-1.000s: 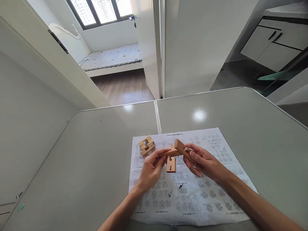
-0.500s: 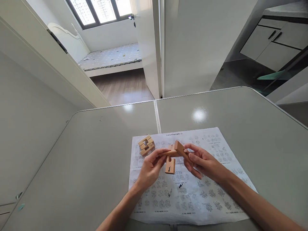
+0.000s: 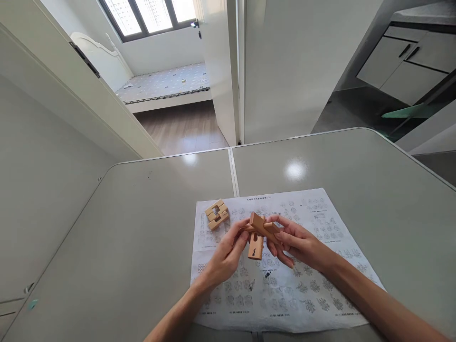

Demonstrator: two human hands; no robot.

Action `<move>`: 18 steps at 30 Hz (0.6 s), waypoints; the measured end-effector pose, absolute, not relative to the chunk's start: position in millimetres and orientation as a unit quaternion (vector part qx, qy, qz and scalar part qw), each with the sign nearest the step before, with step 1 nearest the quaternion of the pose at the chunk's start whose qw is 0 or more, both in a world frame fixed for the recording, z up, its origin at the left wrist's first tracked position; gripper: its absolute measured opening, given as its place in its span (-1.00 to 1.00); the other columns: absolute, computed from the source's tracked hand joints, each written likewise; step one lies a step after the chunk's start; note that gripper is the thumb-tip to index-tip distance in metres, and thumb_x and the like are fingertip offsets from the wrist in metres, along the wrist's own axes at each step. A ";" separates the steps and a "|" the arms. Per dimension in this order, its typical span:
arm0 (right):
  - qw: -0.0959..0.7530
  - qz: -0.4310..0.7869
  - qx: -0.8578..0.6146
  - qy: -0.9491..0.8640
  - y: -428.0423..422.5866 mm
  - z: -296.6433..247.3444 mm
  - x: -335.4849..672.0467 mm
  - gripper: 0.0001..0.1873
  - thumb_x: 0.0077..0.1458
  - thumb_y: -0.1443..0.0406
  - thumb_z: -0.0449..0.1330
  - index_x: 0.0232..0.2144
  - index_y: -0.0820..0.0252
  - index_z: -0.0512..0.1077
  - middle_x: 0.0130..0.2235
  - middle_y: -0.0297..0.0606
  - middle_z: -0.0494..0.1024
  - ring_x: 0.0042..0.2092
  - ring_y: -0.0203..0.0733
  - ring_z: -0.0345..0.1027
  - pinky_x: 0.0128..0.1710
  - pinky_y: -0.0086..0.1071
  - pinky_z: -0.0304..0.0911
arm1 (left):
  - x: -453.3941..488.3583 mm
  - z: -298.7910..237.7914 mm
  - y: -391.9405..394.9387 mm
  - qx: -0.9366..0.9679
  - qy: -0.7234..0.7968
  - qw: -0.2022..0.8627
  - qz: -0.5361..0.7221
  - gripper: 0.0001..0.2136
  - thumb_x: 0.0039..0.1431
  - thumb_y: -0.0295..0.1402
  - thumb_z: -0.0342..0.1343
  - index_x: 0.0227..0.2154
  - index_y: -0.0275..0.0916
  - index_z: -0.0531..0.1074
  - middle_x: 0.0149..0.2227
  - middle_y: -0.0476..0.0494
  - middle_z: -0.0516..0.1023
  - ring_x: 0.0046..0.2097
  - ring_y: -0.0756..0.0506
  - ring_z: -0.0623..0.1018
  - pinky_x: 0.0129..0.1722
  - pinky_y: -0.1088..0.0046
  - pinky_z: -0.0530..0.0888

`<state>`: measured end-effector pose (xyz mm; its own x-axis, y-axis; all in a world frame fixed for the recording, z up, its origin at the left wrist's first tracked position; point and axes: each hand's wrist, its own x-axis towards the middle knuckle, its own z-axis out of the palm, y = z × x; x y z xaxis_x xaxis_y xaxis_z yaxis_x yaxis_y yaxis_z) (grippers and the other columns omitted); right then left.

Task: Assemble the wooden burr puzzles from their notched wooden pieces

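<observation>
Above the printed sheet [image 3: 285, 304], both hands hold notched wooden puzzle pieces that cross one another. My left hand [image 3: 228, 249] pinches the left end of a flat piece, thumb below and fingers on top. From that cluster a wooden piece with a dark mark [image 3: 255, 249] points down toward me. My right hand [image 3: 297, 240] is closed on a slanted wooden puzzle piece [image 3: 261, 225], which lies across the others. Where the pieces meet is partly covered by fingers. A small block of light wooden pieces [image 3: 216, 214] rests at the sheet's upper left corner, beyond my left hand.
The sheet carries rows of small line diagrams and lies on a grey-green table [image 3: 149, 247] with a pale seam [image 3: 233, 173]. Past the far edge stand an open door [image 3: 221, 71] and a bed [image 3: 167, 83]. White cabinets [image 3: 402, 61] are at the right.
My right hand has shifted slightly left with its piece, which now sits across the left-hand pieces. The downward-pointing piece has moved a little right.
</observation>
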<state>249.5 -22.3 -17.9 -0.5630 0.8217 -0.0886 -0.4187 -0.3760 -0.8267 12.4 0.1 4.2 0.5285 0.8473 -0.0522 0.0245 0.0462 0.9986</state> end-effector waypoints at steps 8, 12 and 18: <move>0.405 0.805 -0.255 -0.350 -23.7 -17.1 250.7 -0.63 0.40 0.06 0.21 0.07 0.11 0.25 -0.38 -0.33 0.57 -0.57 -0.39 0.27 -0.54 -0.48 0.13 | 9.4 -2.2 -0.7 0.613 0.270 0.673 0.314 -0.05 0.08 0.05 0.42 0.45 -0.11 0.13 0.35 -0.37 0.38 0.36 -0.42 0.37 0.38 -0.04 0.28; 0.396 0.798 -0.259 -0.372 -24.0 -18.1 249.9 -0.67 0.41 0.06 0.20 0.01 0.13 0.28 -0.40 -0.34 0.56 -0.59 -0.39 0.29 -0.56 -0.49 0.14 | 12.8 1.6 0.0 0.615 0.275 0.678 0.294 -0.04 0.04 -0.12 0.49 0.44 -0.12 0.14 0.30 -0.39 0.43 0.32 -0.42 0.44 0.35 -0.02 0.34; 0.384 0.784 -0.257 -0.414 -24.2 -22.4 249.7 -0.71 0.44 0.05 0.15 -0.06 0.13 0.28 -0.36 -0.33 0.57 -0.59 -0.39 0.34 -0.58 -0.50 0.16 | 13.5 4.5 -0.6 0.618 0.298 0.665 0.294 -0.10 0.05 -0.20 0.49 0.41 -0.15 0.19 0.18 -0.36 0.55 0.23 -0.39 0.54 0.32 0.02 0.40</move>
<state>249.7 -24.2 -22.4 -0.5728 0.8151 -0.0863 -0.3890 -0.3629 -0.8468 13.5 -0.6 4.5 0.6502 0.7591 -0.0330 -0.0224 0.0626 0.9978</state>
